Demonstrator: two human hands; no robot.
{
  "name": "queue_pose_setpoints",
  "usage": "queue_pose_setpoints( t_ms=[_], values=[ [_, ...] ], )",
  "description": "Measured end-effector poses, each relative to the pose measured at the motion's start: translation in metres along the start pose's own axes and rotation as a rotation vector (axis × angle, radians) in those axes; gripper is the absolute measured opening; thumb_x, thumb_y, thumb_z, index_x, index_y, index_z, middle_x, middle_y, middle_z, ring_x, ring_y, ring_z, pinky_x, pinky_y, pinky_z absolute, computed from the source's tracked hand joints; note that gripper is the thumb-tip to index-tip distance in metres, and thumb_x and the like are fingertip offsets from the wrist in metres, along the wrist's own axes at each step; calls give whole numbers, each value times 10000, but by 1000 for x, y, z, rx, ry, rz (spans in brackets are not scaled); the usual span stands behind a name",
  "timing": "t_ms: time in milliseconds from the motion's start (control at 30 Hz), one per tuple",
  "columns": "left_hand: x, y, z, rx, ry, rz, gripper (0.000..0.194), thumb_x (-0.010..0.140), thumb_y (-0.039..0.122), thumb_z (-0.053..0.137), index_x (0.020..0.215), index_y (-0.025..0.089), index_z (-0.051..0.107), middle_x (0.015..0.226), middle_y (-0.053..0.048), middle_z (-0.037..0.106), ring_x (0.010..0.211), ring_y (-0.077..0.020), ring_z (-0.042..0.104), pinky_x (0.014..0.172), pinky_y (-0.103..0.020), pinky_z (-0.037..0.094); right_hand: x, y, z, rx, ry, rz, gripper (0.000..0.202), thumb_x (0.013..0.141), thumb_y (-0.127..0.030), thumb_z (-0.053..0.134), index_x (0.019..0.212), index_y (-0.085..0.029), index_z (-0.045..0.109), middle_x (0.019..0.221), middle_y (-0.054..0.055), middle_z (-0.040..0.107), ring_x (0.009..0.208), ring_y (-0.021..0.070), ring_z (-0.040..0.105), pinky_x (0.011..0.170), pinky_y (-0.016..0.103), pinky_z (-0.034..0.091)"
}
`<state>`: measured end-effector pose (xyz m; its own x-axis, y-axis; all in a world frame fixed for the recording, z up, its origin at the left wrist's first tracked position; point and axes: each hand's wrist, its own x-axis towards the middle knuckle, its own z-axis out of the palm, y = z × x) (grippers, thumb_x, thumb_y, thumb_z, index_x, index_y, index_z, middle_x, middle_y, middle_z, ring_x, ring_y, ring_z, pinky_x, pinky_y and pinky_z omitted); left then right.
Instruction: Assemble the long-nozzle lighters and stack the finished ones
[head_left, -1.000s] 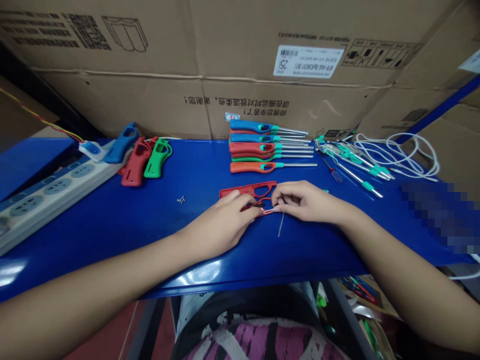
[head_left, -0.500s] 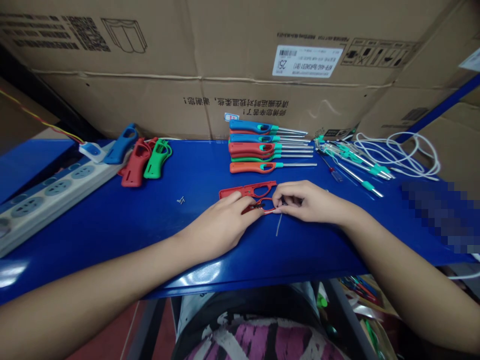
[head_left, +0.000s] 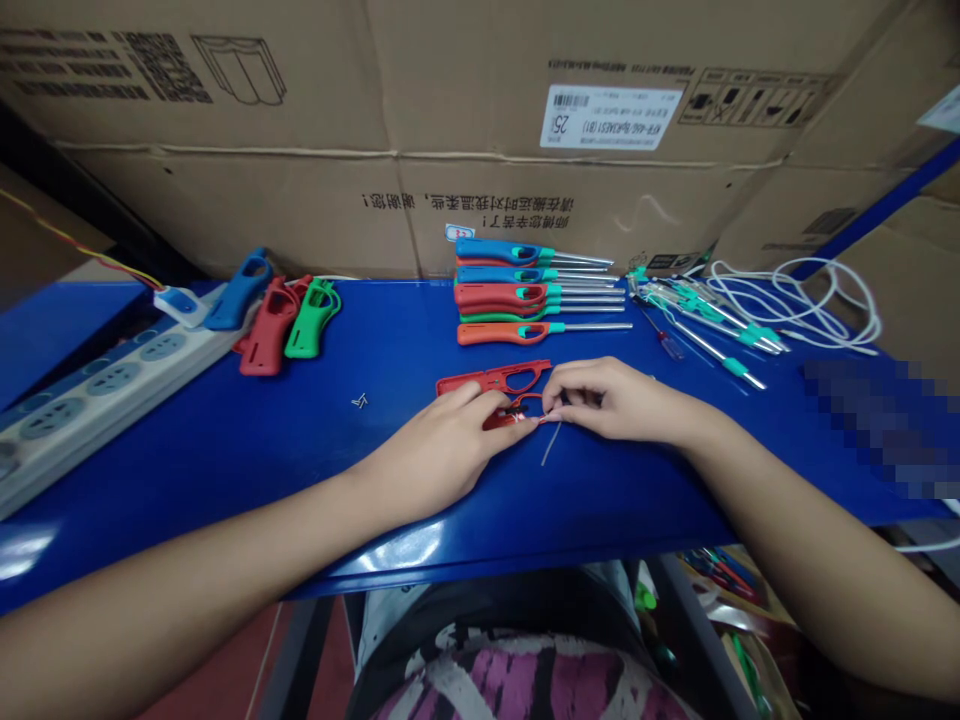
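Under my left hand [head_left: 442,445] lies an opened red lighter casing half [head_left: 495,420], gripped between thumb and fingers, with small inner parts partly showing. My right hand [head_left: 619,400] pinches with thumb and index finger at the front end of that casing. From its fingertips a thin grey strand [head_left: 550,446] hangs down over the table; its upper end is hidden. Just behind the hands lies another red casing half [head_left: 480,382], its inner side up. Several small screws [head_left: 360,401] are scattered left of my left hand.
Finished-looking stick lighters [head_left: 499,295] lie stacked at the back. Metal lighter tubes [head_left: 724,345], a screwdriver [head_left: 670,345] and a coiled white cable [head_left: 795,290] are right. Left are loose blue, red [head_left: 264,335] and green casings and a power strip [head_left: 112,385]. A cardboard box [head_left: 300,190] stands behind.
My right fingertips have shifted slightly left, closer to my left fingertips, and the grey strand has moved left with them. My left hand keeps its hold on the red casing half.
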<state>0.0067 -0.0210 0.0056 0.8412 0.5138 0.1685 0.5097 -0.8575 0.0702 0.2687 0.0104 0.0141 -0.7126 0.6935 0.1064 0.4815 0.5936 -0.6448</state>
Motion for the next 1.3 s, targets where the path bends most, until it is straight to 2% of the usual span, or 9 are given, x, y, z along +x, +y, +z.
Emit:
queue_pose_setpoints(
  t_ms=[100, 267, 533, 633, 767, 1200, 1300],
  values=[
    [1, 0, -1, -1, -15, -8, 471, 1006, 168, 422, 1458, 261, 515, 1224, -133, 588, 1039, -269, 523, 881, -425, 516, 0, 0, 1, -4, -6, -10, 102, 922, -245, 625, 910, -171, 694, 873, 40, 686, 669, 114, 523, 609, 240, 389],
    [1, 1, -2, -9, -41, -22, 467, 1005, 176, 425, 1456, 243, 527, 1208, -147, 588, 1038, -285, 518, 885, -444, 512, 0, -1, 0, -8, 1, 0, 80, 912, -222, 632, 907, -164, 688, 824, 21, 673, 618, 99, 483, 580, 232, 373],
    [1, 2, -1, -18, -42, -21, 463, 994, 164, 455, 1445, 233, 534, 1225, -153, 582, 1073, -293, 523, 911, -455, 510, -1, -3, -2, -22, -22, -25, 129, 926, -242, 631, 923, -171, 739, 933, 59, 708, 733, 119, 594, 645, 237, 444],
    [1, 1, -1, -28, -32, -25, 450, 994, 152, 451, 1430, 219, 539, 1231, -147, 585, 1091, -293, 526, 924, -453, 511, -3, -6, -4, -16, -43, -7, 140, 914, -245, 638, 967, -180, 750, 954, 56, 703, 668, 100, 573, 606, 231, 448],
    [1, 0, -1, -107, 8, -49, 346, 1032, 198, 407, 1318, 179, 601, 1180, -122, 622, 1106, -271, 540, 960, -437, 505, -5, -10, -7, 0, -63, 13, 144, 885, -205, 632, 980, -169, 734, 920, 43, 672, 612, 82, 555, 572, 217, 458],
    [1, 2, -3, -130, 5, -57, 330, 1043, 222, 398, 1272, 177, 631, 1175, -119, 629, 1120, -275, 544, 971, -455, 507, -7, -9, -4, -44, -15, -54, 92, 865, -167, 624, 914, -163, 701, 885, 31, 648, 595, 76, 516, 571, 216, 438],
    [1, 1, -3, -133, 2, -62, 333, 1046, 223, 389, 1271, 180, 631, 1177, -116, 629, 1120, -272, 542, 979, -454, 503, -7, -7, -7, -80, 119, -75, 74, 880, -192, 613, 898, -171, 682, 871, 33, 652, 646, 99, 548, 603, 226, 447]
  ],
)
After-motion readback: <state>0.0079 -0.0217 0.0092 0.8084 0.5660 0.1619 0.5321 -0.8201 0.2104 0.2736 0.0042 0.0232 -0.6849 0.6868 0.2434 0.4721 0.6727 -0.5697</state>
